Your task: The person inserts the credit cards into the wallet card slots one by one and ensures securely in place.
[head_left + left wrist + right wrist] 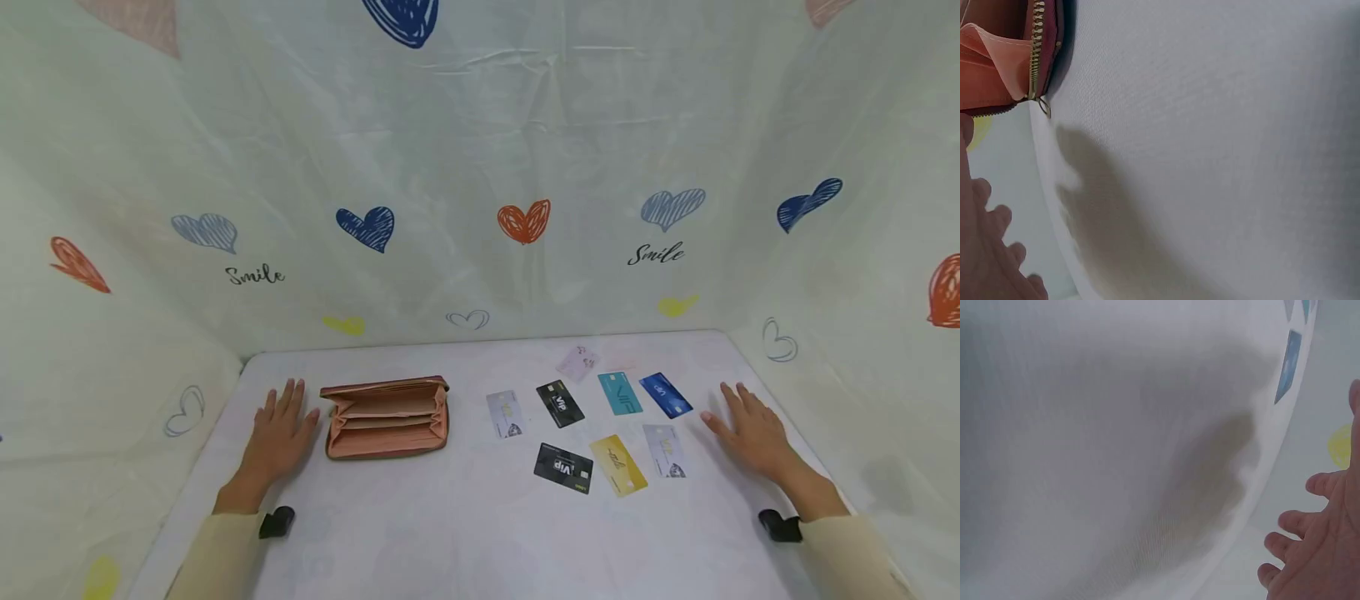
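My left hand point(279, 442), palm down with fingers extended, is over the table's left side, just left of an unzipped wallet point(388, 450). The wallet gapes toward me, showing salmon lining and inner pockets; its brass zipper point(1036, 50) appears in the left wrist view. Over the right side, my right hand point(757, 437) has its fingers spread and holds nothing. Between wallet and right hand lie several cards: two black VIP cards point(564, 467), a gold card point(618, 465), a teal card point(619, 393), a blue card point(665, 395) and two silver cards point(664, 451).
Behind the cards lies a pale pink slip point(578, 363). The white table point(450, 533) meets a hanging sheet point(480, 150) printed with hearts at the back and both sides. Dark bands with small black pieces point(277, 522) sit at both wrists.
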A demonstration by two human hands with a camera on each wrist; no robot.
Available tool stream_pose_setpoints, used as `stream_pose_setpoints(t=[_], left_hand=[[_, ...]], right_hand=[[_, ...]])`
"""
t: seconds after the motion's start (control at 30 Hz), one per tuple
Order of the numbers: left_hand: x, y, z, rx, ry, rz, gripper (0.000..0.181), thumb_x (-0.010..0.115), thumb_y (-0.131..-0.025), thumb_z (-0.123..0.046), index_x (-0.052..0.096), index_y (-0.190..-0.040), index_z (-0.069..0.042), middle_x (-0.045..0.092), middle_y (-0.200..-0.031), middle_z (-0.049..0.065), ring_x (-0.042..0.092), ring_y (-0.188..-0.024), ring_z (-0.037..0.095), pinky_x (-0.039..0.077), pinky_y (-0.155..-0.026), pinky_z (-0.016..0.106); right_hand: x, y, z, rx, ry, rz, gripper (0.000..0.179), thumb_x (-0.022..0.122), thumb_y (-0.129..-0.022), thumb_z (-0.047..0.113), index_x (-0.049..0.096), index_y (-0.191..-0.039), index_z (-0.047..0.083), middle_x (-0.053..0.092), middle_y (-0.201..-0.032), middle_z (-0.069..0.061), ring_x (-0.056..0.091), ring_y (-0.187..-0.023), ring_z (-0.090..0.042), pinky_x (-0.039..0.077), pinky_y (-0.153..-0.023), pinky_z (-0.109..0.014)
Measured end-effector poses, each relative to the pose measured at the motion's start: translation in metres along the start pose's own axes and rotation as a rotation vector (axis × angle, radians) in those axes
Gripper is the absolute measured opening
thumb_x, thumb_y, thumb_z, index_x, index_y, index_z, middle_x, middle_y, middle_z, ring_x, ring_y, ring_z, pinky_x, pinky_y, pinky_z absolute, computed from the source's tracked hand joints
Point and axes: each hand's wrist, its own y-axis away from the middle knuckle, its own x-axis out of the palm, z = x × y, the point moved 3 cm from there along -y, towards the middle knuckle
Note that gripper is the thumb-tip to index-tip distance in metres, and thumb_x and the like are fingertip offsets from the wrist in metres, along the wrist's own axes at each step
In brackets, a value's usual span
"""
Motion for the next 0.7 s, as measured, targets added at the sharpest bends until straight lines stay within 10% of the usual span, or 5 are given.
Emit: stream_pose_setpoints(t=[0.37,0.6,0.7], left_hand=[[-0.004,0.005,-0.014,-0.004,0.517,-0.058,0.045,0.055,-0.108,-0.007,0.036,-0.144,0.013,0.033,-0.159,0.036,0.027,-0.149,0.056,0.026,-0.117,0.071],[-0.004,0.011,-0.019,0.070,0.635,-0.029,0.035,0.058,-0.104,0.000,0.047,-0.137,0.009,0.037,-0.160,0.031,0.037,-0.144,0.039,0.034,-0.099,0.006],[-0.002,0.013,-0.021,0.109,0.669,-0.035,0.039,0.060,-0.104,-0.001,0.049,-0.140,0.009,0.040,-0.158,0.028,0.040,-0.141,0.014,0.034,-0.098,0.003]], right_hand=[[0.010,0.021,0.030,-0.011,0.022,-0.003,0.082,0.069,-0.102,0.036,0.033,-0.154,-0.016,0.033,-0.148,-0.048,0.036,-0.132,-0.068,0.034,-0.103,-0.081],[0.016,0.031,0.043,-0.020,-0.006,0.007,0.079,0.069,-0.102,0.033,0.034,-0.154,-0.016,0.037,-0.146,-0.046,0.041,-0.128,-0.066,0.038,-0.100,-0.079],[0.015,0.035,0.048,-0.018,-0.020,0.017,0.078,0.069,-0.102,0.032,0.034,-0.154,-0.015,0.038,-0.146,-0.045,0.042,-0.129,-0.066,0.039,-0.101,-0.079]])
